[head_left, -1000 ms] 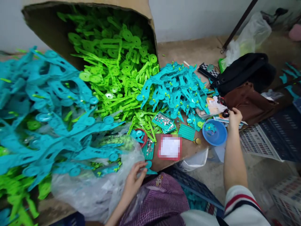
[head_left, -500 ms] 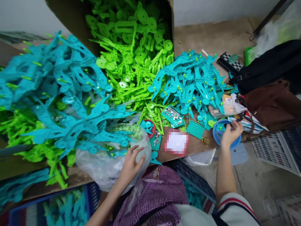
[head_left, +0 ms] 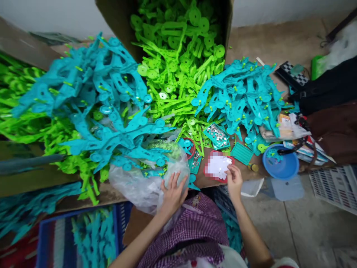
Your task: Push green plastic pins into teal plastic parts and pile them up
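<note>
My left hand (head_left: 174, 193) lies on a clear plastic bag (head_left: 136, 190) at the table's front edge, its fingers spread. My right hand (head_left: 234, 180) is over the right edge of a small red-rimmed tray (head_left: 205, 172), thumb and fingers together; anything between them is too small to make out. The tray's white contents are blurred out. Behind it, a teal tray (head_left: 229, 144) holds small silvery discs. A second teal tray (head_left: 242, 153) lies beside it. To the right stands a blue bowl (head_left: 281, 169) with small teal and green bits inside.
Turquoise plastic parts (head_left: 111, 82) are heaped on the left, with another turquoise pile (head_left: 245, 93) at the right. Between them, bright green parts (head_left: 178, 63) spill from a cardboard box (head_left: 115, 22). Bags and a brown bag (head_left: 334, 130) sit far right. A blue crate (head_left: 41, 238) stands below.
My right hand has moved left from the blue bowl to the red-rimmed tray. My left hand stays on the plastic bag. The whole view has shifted, with things appearing farther right.
</note>
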Tool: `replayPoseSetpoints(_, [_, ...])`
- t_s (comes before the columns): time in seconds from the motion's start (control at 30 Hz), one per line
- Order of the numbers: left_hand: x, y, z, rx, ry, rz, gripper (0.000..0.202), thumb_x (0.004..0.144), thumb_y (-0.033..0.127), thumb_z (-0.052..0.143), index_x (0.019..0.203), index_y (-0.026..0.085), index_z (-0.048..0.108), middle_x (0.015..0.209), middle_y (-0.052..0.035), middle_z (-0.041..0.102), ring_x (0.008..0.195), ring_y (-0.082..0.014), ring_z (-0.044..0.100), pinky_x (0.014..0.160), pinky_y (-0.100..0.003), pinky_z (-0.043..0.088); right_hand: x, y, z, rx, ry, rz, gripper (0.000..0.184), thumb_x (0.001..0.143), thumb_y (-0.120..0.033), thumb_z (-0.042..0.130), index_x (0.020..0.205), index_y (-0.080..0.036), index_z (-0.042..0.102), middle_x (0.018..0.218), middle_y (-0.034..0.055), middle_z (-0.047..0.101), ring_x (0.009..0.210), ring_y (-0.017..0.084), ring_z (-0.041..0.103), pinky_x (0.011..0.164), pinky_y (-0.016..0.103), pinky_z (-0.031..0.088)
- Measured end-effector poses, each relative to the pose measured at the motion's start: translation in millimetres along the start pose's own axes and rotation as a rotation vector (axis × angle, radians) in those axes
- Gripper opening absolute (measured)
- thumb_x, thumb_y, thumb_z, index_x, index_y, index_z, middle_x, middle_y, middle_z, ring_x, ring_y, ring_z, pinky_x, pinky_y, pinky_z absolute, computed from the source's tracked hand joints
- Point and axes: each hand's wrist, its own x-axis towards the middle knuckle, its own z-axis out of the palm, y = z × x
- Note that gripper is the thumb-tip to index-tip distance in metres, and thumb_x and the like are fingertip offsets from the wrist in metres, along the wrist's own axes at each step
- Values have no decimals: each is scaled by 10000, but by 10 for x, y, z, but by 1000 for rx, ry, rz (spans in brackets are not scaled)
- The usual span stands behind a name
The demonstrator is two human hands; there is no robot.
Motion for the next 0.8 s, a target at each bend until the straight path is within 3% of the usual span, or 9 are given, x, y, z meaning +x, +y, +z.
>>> replayPoseSetpoints(0.1, [-129, 142, 28, -138, -8, 186, 463, 897, 258, 557, 1355, 324, 573, 1457, -143, 477, 1396, -333, 394, 1138, -603, 254, -177, 209, -338, 15, 173, 153, 281, 861, -370, 571, 1054, -185, 660, 1091, 105, 667, 896, 213, 669, 832, 374, 537])
replayPoseSetpoints(0.2, [-249, 287, 130, -340, -209, 410, 470, 904, 219, 531, 1358, 340, 555, 1406, -101, 523, 1341, -287, 468, 1094, -504, 406, -524, 416, -801, 0, 415, 304, 354, 843, -383, 572, 1120, -174, 647, 895, 69, 709, 789, 205, 676, 818, 362, 523])
replayPoseSetpoints(0.3, [-390, 392, 284, -451, -438, 535, 450, 925, 209, 487, 1347, 351, 554, 1393, -82, 529, 1276, -257, 533, 1058, -451, 473, -1174, 647, -1236, -19, 636, 404, 374, 808, -390, 581, 1099, -170, 661, 825, 55, 715, 792, 215, 684, 803, 349, 525])
replayPoseSetpoints(0.4, [-574, 386, 451, -474, -561, 596, 409, 930, 223, 474, 1303, 348, 588, 1384, -82, 525, 1240, -262, 563, 1049, -462, 488, -2084, 951, -1453, -6, 792, 500, 366, 772, -404, 586, 1052, -182, 665, 936, 63, 718, 773, 208, 686, 748, 334, 539])
replayPoseSetpoints(0.5, [-806, 264, 600, -480, -578, 584, 359, 931, 240, 472, 1251, 312, 619, 1373, -92, 511, 1245, -265, 557, 1065, -478, 473, -3060, 1291, -1371, 57, 876, 636, 375, 749, -435, 570, 1019, -189, 654, 1025, 74, 709, 755, 208, 689, 683, 319, 543])
replayPoseSetpoints(0.6, [-1098, 109, 712, -484, -581, 553, 319, 926, 257, 476, 1198, 288, 640, 1341, -88, 509, 1236, -257, 560, 1065, -459, 474, -3909, 1572, -1076, 136, 862, 774, 426, 729, -479, 564, 1024, -184, 646, 1037, 85, 708, 765, 218, 689, 665, 312, 538])
replayPoseSetpoints(0.7, [-1428, 18, 783, -456, -643, 557, 304, 918, 270, 490, 1178, 280, 646, 1317, -84, 506, 1230, -262, 561, 1054, -455, 482, -4539, 1741, -734, 180, 776, 856, 454, 705, -516, 584, 993, -174, 662, 984, 89, 713, 761, 226, 674, 672, 315, 527])
replayPoseSetpoints(0.8, [-1722, 21, 840, -425, -757, 572, 303, 921, 290, 490, 1183, 276, 643, 1319, -90, 493, 1225, -264, 561, 987, -429, 530, -4950, 1817, -471, 228, 767, 899, 440, 672, -520, 618, 928, -168, 683, 887, 80, 716, 721, 234, 660, 660, 326, 517])
